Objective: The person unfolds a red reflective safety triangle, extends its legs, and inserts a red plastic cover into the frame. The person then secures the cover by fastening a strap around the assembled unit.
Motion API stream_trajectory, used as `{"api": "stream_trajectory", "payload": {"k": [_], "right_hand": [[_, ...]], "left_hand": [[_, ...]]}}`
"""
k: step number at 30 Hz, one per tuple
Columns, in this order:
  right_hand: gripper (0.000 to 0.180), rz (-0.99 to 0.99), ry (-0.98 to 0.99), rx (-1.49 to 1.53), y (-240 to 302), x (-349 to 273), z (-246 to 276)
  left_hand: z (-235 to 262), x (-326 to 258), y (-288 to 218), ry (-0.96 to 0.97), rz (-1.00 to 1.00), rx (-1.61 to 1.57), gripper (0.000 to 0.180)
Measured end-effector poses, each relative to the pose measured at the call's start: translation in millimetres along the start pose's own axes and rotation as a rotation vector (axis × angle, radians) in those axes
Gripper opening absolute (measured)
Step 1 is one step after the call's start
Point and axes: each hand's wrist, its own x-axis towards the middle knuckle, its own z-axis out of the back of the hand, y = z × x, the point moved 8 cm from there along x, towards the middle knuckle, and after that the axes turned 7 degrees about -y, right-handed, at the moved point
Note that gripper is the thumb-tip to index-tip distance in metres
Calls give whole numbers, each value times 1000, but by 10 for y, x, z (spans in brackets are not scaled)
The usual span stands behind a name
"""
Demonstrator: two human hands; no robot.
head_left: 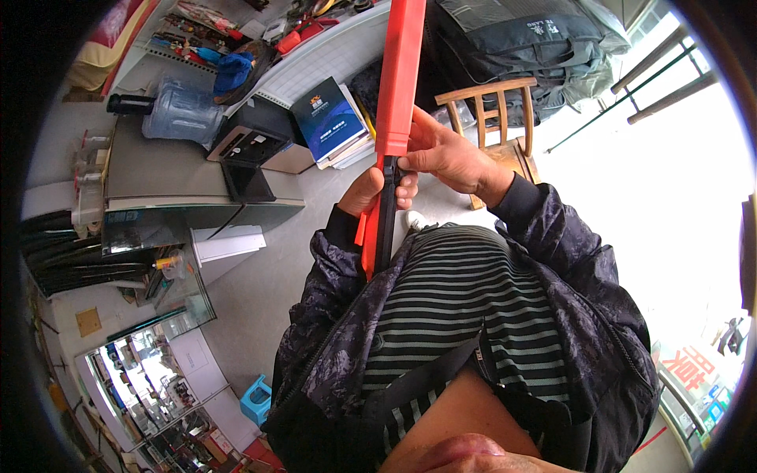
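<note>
Left hand (378, 193) and right hand (445, 154) both grasp the upright red bar (398, 79) between them

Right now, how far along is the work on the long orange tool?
Done: nothing shows as finished. In hand: the left hand grips the orange tool at its black part, held upright against the chest; the right hand clasps the same joint. Left: whatever is being adjusted at that joint; the fingers hide it.
</note>
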Motion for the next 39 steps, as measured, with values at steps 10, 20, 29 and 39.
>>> {"api": "stream_trajectory", "payload": {"k": [10, 20, 29, 39], "right_hand": [[99, -9, 7, -15, 43, -25, -37], [91, 17, 40, -18, 136, -10, -4], [59, 46, -309, 88, 232, 264, 422], [51, 98, -391, -24, 128, 140, 396]], "left_hand": [[35, 30, -33, 5, -19, 14, 95], [-19, 32, -70, -82, -81, 61, 85], [-81, 160, -62, -82, -43, 244, 81], [-82, 267, -21, -53, -25, 248, 83]]}}
